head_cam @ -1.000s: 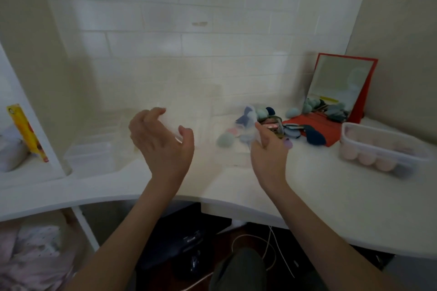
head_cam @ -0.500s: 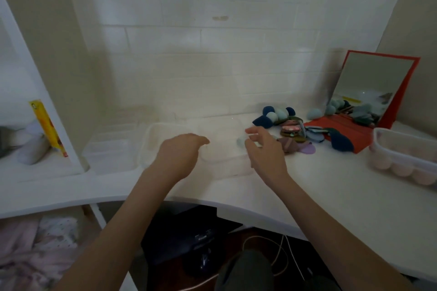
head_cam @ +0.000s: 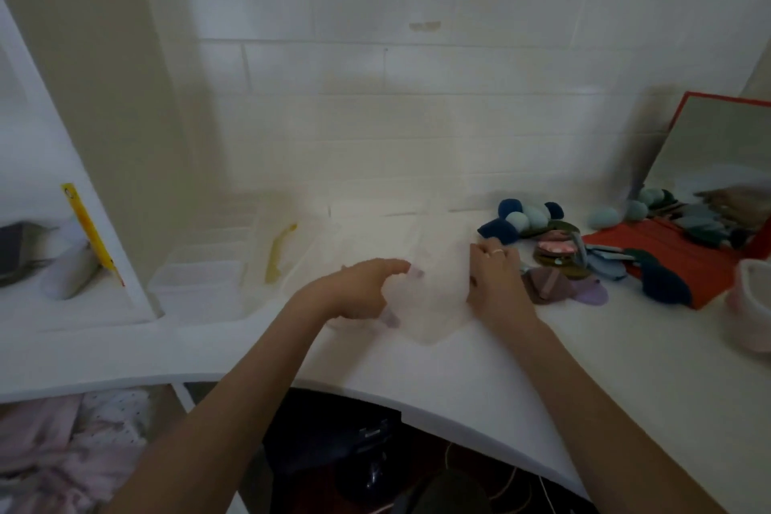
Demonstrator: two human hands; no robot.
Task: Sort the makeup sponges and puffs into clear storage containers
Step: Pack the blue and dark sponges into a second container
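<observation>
On the white counter [head_cam: 542, 367], largest item first: a clear storage container [head_cam: 425, 263] sits at the centre front, faint against the white surface, with more clear tubs [head_cam: 200, 275] stacked to its left by the shelf post. A red-framed mirror [head_cam: 717, 146] leans at the far right, its red base [head_cam: 676, 259] lying flat.

Sponges and puffs [head_cam: 538, 221] lie in a loose heap just right of the container, blue and teal ones at the back, flat brown and mauve puffs [head_cam: 559, 284] nearer the front. None can be made out inside the centre container (its walls are blurred, so this is not certain).

Left hand [head_cam: 354, 292] is on the container's near-left side, fingers curved round the wall. Right hand [head_cam: 496, 275] grips the right wall, fingers curled, a ring showing.

Risk assessment: the container is light and slick, and the heap is touching distance from the right hand. A sideways shove while positioning it could scatter the puffs along the counter or push them toward the mirror. Uneven grip could tip the tub toward the counter's front edge.
</observation>
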